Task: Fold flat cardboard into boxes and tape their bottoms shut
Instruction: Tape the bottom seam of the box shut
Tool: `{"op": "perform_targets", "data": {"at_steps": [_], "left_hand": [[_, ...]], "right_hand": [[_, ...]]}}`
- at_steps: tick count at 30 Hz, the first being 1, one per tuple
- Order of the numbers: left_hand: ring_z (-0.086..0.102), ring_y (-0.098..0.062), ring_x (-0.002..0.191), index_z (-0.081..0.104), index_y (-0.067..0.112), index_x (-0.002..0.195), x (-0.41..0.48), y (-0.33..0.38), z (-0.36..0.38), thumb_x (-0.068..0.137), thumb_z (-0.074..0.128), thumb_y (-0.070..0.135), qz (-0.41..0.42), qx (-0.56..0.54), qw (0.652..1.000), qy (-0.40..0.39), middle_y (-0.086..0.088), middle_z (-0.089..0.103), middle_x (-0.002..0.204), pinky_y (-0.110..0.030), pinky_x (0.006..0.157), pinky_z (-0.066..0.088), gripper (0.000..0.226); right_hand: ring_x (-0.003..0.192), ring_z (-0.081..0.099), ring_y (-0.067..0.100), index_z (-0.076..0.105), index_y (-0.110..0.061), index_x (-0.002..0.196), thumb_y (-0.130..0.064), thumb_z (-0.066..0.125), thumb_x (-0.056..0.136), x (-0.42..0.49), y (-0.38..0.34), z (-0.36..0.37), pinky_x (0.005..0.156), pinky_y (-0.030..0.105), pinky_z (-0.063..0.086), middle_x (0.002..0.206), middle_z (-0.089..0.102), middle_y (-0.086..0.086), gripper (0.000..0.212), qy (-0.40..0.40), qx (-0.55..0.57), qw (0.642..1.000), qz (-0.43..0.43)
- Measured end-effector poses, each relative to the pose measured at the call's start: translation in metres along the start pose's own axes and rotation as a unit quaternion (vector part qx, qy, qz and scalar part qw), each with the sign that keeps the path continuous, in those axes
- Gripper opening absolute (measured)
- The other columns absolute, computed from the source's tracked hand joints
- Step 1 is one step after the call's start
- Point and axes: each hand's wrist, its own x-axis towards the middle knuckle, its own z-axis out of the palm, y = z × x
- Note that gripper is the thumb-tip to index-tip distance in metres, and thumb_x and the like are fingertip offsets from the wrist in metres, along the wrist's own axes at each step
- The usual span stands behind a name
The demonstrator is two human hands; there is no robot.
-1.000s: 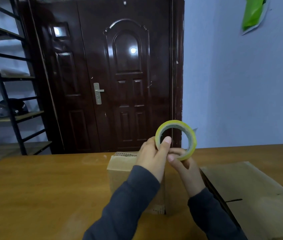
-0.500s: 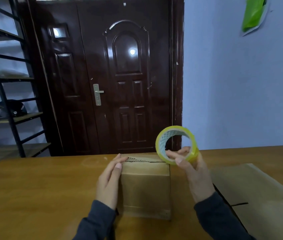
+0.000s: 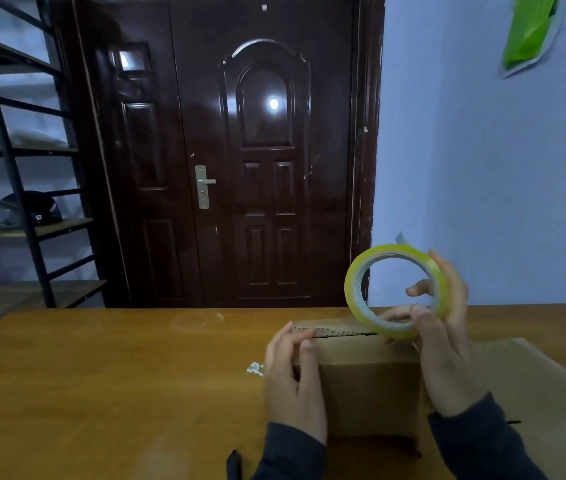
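Note:
A folded brown cardboard box (image 3: 368,386) stands on the wooden table (image 3: 101,375), its flap seam facing up. My left hand (image 3: 292,375) presses flat against the box's left side, thumb over the top edge. My right hand (image 3: 444,334) holds a yellow-green tape roll (image 3: 394,291) upright just above the box's top right corner. The fingers pass through the roll's core. Whether tape is stuck to the box cannot be seen.
Flat cardboard (image 3: 534,393) lies on the table to the right of the box. A small white scrap (image 3: 254,368) sits left of the box. Beyond the table are a dark door (image 3: 240,150) and a black shelf rack (image 3: 15,168).
My left hand let go of the roll and dropped onto the box's left side. My right hand carried the roll right and down to the box's top right corner.

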Motion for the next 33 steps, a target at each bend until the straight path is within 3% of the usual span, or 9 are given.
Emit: {"op": "perform_targets", "data": {"at_steps": [3,6,10,13,17,20,26,30,33], "left_hand": [[0.039,0.014,0.117,0.063,0.044,0.096,-0.003,-0.005,0.002,0.098,0.042,0.034,0.015,0.025,1.000,-0.001,0.020,0.051,0.126,-0.008,0.091,0.030,0.023],[0.042,0.009,0.117,0.060,0.048,0.091,-0.004,-0.011,0.003,0.098,0.042,0.032,0.016,0.039,0.999,0.004,0.022,0.052,0.123,-0.025,0.100,0.038,0.025],[0.043,0.004,0.118,0.059,0.048,0.091,-0.004,-0.017,0.002,0.097,0.044,0.030,0.009,0.062,0.998,-0.010,0.022,0.050,0.121,-0.033,0.103,0.040,0.024],[0.040,0.005,0.117,0.060,0.046,0.092,-0.006,-0.021,0.003,0.095,0.045,0.032,-0.010,0.092,0.995,-0.041,0.026,0.046,0.121,-0.036,0.105,0.039,0.021],[0.037,0.008,0.116,0.055,0.052,0.087,-0.013,-0.019,0.005,0.091,0.041,0.041,0.024,0.124,0.990,-0.065,0.040,0.035,0.115,-0.034,0.104,0.038,0.019],[0.037,0.008,0.116,0.054,0.054,0.086,-0.012,-0.021,0.005,0.093,0.040,0.040,0.013,0.120,0.990,-0.071,0.041,0.035,0.113,-0.034,0.104,0.038,0.021],[0.046,0.001,0.114,0.068,0.037,0.094,-0.008,-0.014,0.003,0.099,0.039,0.037,-0.091,-0.042,0.991,-0.089,0.030,0.050,0.115,-0.023,0.092,0.037,0.030],[0.053,-0.011,0.108,0.077,0.025,0.082,0.004,-0.006,-0.001,0.072,0.036,0.075,-0.193,-0.141,0.967,-0.091,0.007,0.061,0.115,-0.035,0.095,0.042,0.066],[0.055,-0.012,0.105,0.076,0.019,0.074,0.008,0.003,-0.005,0.073,0.033,0.076,-0.170,-0.096,0.973,-0.119,-0.001,0.063,0.113,-0.024,0.080,0.037,0.072]], "right_hand": [[0.095,0.054,0.006,0.016,-0.070,0.132,-0.050,0.031,0.079,0.001,-0.001,0.001,0.082,0.017,0.042,0.113,0.038,-0.021,0.059,0.001,-0.097,0.995,-0.026],[0.097,0.048,-0.002,0.011,-0.057,0.143,-0.040,0.035,0.091,0.001,0.005,0.005,0.080,0.006,0.040,0.108,0.037,-0.023,0.059,-0.013,-0.189,0.980,-0.062],[0.099,0.048,-0.012,0.039,-0.040,0.137,-0.033,0.045,0.093,-0.002,0.014,0.009,0.077,0.006,0.040,0.105,0.045,-0.027,0.045,0.040,-0.222,0.973,-0.056],[0.091,0.051,-0.004,0.056,-0.029,0.125,-0.022,0.052,0.096,-0.002,0.018,0.009,0.083,0.021,0.046,0.108,0.051,-0.014,0.030,0.115,-0.229,0.966,-0.017],[0.096,0.048,0.004,0.057,-0.019,0.128,-0.018,0.050,0.096,-0.003,0.020,0.008,0.078,0.009,0.037,0.115,0.055,-0.001,0.032,0.166,-0.283,0.943,-0.057],[0.098,0.049,0.008,0.050,-0.021,0.135,-0.019,0.046,0.096,-0.005,0.030,0.008,0.077,0.019,0.041,0.120,0.057,0.004,0.040,0.115,-0.326,0.937,-0.050],[0.092,0.047,0.006,0.044,-0.028,0.139,-0.017,0.042,0.098,-0.003,0.045,0.002,0.066,0.004,0.031,0.116,0.054,0.003,0.043,0.054,-0.344,0.937,-0.026],[0.087,0.048,0.002,0.036,-0.036,0.142,-0.010,0.048,0.095,-0.004,0.043,0.004,0.062,0.007,0.040,0.110,0.046,-0.007,0.055,-0.001,-0.355,0.932,-0.072],[0.089,0.051,0.005,0.030,-0.039,0.145,-0.007,0.051,0.093,-0.003,0.041,0.004,0.061,0.017,0.052,0.110,0.046,-0.008,0.065,-0.028,-0.369,0.925,-0.086]]}}
